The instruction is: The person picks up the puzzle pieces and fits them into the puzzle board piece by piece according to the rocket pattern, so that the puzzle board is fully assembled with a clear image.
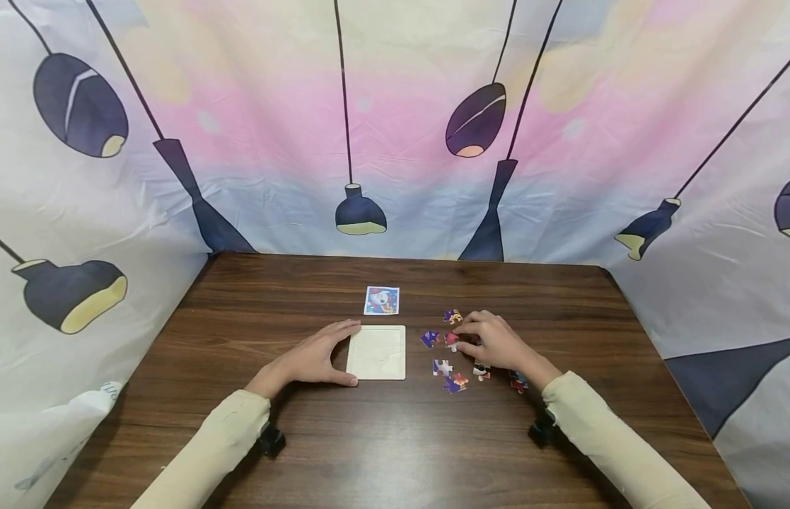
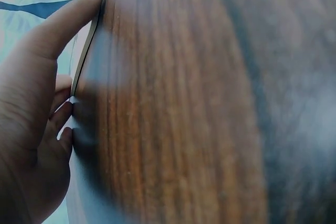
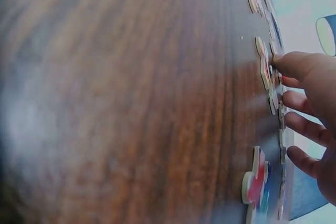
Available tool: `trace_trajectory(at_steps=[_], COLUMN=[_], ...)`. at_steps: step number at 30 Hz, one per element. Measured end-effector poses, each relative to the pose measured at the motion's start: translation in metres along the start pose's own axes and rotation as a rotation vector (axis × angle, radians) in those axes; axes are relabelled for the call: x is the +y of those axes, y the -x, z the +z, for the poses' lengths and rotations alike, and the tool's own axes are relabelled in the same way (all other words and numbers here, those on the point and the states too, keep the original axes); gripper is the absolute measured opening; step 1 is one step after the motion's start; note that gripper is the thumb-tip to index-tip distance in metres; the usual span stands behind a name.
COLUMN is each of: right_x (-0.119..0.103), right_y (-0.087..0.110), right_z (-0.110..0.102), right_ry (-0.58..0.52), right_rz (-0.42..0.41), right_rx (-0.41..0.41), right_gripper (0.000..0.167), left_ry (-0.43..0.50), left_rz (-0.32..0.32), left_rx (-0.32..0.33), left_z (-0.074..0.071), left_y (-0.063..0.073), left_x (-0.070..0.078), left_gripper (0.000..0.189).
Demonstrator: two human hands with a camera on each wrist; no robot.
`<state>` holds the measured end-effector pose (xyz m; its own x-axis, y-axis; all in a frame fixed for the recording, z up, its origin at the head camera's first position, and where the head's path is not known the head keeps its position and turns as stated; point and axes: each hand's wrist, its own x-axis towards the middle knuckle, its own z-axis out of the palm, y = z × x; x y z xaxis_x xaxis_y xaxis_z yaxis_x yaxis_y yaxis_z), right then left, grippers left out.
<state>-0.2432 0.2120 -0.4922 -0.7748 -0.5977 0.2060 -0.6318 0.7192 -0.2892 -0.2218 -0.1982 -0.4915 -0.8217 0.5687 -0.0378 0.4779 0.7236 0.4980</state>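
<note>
A pale square puzzle tray (image 1: 377, 353) lies flat on the table. My left hand (image 1: 318, 352) holds it at the left side, thumb at the near corner and fingers at the far one. In the left wrist view, the thumb (image 2: 68, 22) meets the tray's thin edge. To the right, my right hand (image 1: 496, 343) pinches a red and white puzzle piece (image 1: 452, 341) between thumb and fingertips, low over the table. Loose around it are a purple piece (image 1: 430, 338), a white piece (image 1: 442, 367), a purple-orange piece (image 1: 455, 384) and others, some partly under the hand.
A small printed picture card (image 1: 382, 301) lies beyond the tray. Another puzzle piece (image 1: 453, 316) is at the far side of the group, and a red-blue piece (image 1: 518, 382) is beneath the right wrist. A patterned curtain (image 1: 293, 141) hangs behind the brown wooden table (image 1: 369, 452).
</note>
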Motion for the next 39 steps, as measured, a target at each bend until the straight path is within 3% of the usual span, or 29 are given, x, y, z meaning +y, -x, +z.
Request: trace_trajectory(at_steps=[11, 24, 39], right_x=[0.001, -0.021, -0.049], right_y=[-0.003, -0.021, -0.052], right_z=[-0.008, -0.013, 0.004], right_ry=[-0.057, -0.076, -0.120], right_rz=[-0.051, -0.087, -0.132], right_rx=[0.041, 0.097, 0.073], right_gripper=[0.030, 0.033, 0.033], left_ry=[-0.001, -0.005, 0.011], left_rz=[0.020, 0.012, 0.023], left_rx=[0.021, 0.005, 0.025], left_z=[0.002, 0.000, 0.000], left_y=[-0.001, -0.002, -0.001], left_x=[-0.004, 0.000, 0.001], left_gripper=[0.104, 0.104, 0.104])
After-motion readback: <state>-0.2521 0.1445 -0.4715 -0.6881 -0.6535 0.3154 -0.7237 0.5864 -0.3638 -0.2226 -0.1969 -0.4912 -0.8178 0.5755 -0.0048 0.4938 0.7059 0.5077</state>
